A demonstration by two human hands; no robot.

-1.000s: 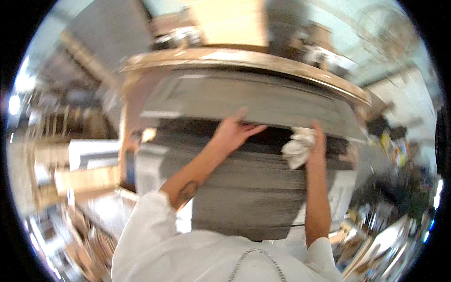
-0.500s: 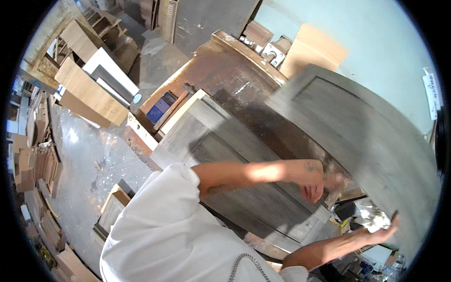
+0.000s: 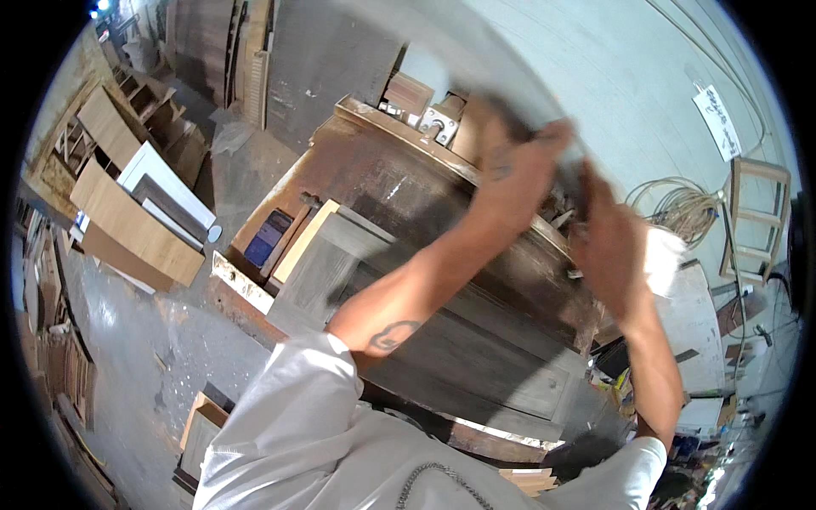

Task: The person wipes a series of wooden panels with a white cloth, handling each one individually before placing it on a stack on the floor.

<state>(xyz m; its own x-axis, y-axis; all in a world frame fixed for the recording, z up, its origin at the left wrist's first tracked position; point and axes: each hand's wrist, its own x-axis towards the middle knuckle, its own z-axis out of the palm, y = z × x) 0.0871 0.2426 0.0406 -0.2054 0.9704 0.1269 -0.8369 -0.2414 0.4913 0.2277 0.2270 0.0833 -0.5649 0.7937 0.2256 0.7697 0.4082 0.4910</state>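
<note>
My left hand (image 3: 514, 170) is raised in front of me, its fingers closed over the edge of a large grey panel (image 3: 544, 106) that shows only as a motion blur. Just to the right and slightly lower, my right hand (image 3: 608, 255) grips the same blurred edge. Something white (image 3: 667, 255) shows behind the right hand; I cannot tell whether it is a cloth. Below my arms, a grey framed door panel (image 3: 476, 357) lies flat on a brown workbench (image 3: 365, 170).
Wooden boards and cabinet parts (image 3: 127, 221) lie on the dusty floor at left. More panels (image 3: 323, 59) lean against the far wall. A white table (image 3: 701, 331) and a wooden frame (image 3: 752, 221) stand at right, with coiled cable (image 3: 680, 204) on the wall.
The view has swung and my head has turned. Both hands have risen from the flat door panel to the edge of the blurred grey panel, which is moving fast.
</note>
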